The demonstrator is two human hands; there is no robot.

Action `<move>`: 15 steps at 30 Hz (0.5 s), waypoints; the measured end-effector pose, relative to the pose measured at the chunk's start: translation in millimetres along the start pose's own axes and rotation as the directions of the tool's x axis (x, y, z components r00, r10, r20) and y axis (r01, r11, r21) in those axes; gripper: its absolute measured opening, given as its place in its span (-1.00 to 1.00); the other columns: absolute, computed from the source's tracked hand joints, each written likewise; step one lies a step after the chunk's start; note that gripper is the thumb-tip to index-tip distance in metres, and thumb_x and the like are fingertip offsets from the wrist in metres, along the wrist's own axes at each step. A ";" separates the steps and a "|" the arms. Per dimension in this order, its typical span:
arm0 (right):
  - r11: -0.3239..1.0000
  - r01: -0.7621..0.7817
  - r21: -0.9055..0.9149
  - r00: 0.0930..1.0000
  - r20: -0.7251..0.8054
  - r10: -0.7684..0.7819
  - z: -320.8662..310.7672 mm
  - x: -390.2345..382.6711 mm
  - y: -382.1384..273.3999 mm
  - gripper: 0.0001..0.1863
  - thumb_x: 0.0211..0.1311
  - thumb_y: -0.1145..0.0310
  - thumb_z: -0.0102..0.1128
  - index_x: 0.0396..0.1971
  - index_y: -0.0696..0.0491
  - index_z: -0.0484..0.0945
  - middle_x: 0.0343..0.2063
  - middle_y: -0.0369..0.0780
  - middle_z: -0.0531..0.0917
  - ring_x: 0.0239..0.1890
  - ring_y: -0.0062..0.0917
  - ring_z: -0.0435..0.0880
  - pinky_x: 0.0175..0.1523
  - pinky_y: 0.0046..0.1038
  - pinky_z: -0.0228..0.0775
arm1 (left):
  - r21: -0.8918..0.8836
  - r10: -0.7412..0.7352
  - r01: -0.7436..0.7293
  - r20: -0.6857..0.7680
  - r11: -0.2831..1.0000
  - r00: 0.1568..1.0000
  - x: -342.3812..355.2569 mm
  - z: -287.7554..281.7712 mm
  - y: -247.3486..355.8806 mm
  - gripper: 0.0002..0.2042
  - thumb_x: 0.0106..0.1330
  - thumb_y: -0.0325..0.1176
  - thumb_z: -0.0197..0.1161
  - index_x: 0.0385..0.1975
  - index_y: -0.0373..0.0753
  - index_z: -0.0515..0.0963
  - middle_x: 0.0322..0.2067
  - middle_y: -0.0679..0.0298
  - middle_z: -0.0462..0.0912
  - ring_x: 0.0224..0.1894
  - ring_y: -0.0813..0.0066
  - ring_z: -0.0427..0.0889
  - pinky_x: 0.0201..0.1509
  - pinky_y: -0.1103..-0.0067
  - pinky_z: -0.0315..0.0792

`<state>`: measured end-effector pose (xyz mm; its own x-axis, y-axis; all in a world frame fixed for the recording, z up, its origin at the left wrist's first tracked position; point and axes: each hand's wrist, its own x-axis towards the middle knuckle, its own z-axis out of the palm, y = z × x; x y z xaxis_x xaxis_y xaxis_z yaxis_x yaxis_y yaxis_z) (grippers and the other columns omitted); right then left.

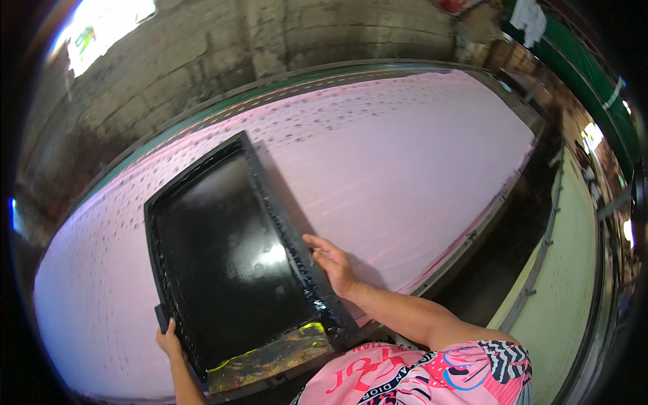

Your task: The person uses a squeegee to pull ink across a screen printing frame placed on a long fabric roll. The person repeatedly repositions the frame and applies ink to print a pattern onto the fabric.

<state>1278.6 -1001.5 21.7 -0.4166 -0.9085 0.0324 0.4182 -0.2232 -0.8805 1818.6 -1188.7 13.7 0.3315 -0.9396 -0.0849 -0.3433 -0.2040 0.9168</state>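
Observation:
A large screen printing frame (270, 196), black-rimmed and smeared with wet-looking black ink, stands at a slant over pink cloth (405, 169). Its dark, glossy screen (223, 243) reflects light near the right side. My left hand (169, 339) is closed around the frame's lower left edge, beside a small dark block. At the right rim, my right hand (332, 265) holds the frame's outer side with the fingers partly stretched along it; the fingers' undersides are hidden. A paint-stained strip edged in yellow (270, 359) runs across the frame's near end.
Rows of small dark printed marks (304, 121) cover the cloth's far and left parts. Behind the long table stands a grey block wall (223, 47). To the right, past a dark gap (486, 270), lies another long table with pale green cloth (567, 270).

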 end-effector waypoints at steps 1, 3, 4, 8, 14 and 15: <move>0.999 0.011 0.039 1.000 0.029 -0.013 1.9 1.7 -10.5 -0.39 0.66 0.23 0.27 0.54 0.19 0.45 0.47 -0.15 0.57 0.50 -0.47 0.49 0.62 -0.37 0.22 | -0.020 -0.010 0.010 0.016 1.000 1.000 -3.2 2.7 6.1 -0.73 0.39 -0.27 0.59 -0.16 -0.35 0.72 -0.31 0.25 0.75 -0.32 0.41 0.67 -0.18 0.41 0.57; 0.999 0.028 -0.019 0.998 0.049 -0.027 -9.4 8.8 -37.3 -0.38 0.67 0.24 0.26 0.55 0.21 0.42 0.50 -0.11 0.54 0.54 -0.42 0.45 0.64 -0.34 0.21 | -0.059 -0.041 0.043 0.037 0.997 0.998 -17.1 9.9 24.4 -0.73 0.41 -0.27 0.57 -0.13 -0.36 0.73 -0.29 0.24 0.77 -0.31 0.38 0.70 -0.16 0.40 0.59; 0.997 0.036 -0.063 0.998 0.048 -0.033 -20.3 13.5 -49.1 -0.38 0.67 0.24 0.26 0.55 0.21 0.42 0.50 -0.10 0.54 0.55 -0.41 0.45 0.65 -0.33 0.20 | -0.080 -0.063 0.068 0.058 0.994 0.996 -28.8 23.0 40.0 -0.73 0.44 -0.29 0.54 -0.07 -0.37 0.73 -0.25 0.21 0.79 -0.28 0.33 0.75 -0.12 0.37 0.64; 0.974 0.094 -0.207 0.991 0.113 -0.071 -94.5 39.2 -90.8 -0.36 0.69 0.17 0.25 0.56 0.22 0.42 0.52 -0.04 0.50 0.60 -0.32 0.40 0.68 -0.28 0.17 | -0.137 -0.038 0.054 0.113 0.989 0.993 -77.8 89.7 83.6 -0.74 0.45 -0.32 0.52 -0.03 -0.37 0.73 -0.23 0.20 0.81 -0.27 0.32 0.77 -0.14 0.37 0.65; 0.929 0.071 -0.364 0.985 0.170 -0.009 -231.4 76.9 -159.4 -0.31 0.66 -0.05 0.24 0.54 0.10 0.50 0.44 -0.18 0.50 0.53 -0.47 0.36 0.62 -0.32 0.15 | -0.195 0.039 -0.017 0.111 0.981 0.993 -139.3 210.7 117.0 -0.75 0.41 -0.37 0.57 -0.02 -0.31 0.73 -0.24 0.27 0.80 -0.31 0.40 0.76 -0.18 0.42 0.63; 0.924 0.055 -0.379 0.987 0.161 0.008 -260.7 80.4 -168.9 -0.33 0.67 -0.04 0.22 0.53 0.11 0.50 0.42 -0.20 0.50 0.51 -0.50 0.36 0.60 -0.34 0.15 | -0.184 0.056 -0.034 0.114 0.982 0.992 -155.0 237.5 118.1 -0.75 0.40 -0.37 0.57 -0.03 -0.31 0.73 -0.24 0.28 0.80 -0.31 0.41 0.75 -0.18 0.43 0.62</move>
<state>964.0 -944.7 49.7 -0.2781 -0.9552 0.1012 0.0573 -0.1216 -0.9909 1518.0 -1132.4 42.6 0.2091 -0.9748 -0.0777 -0.1868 -0.1178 0.9753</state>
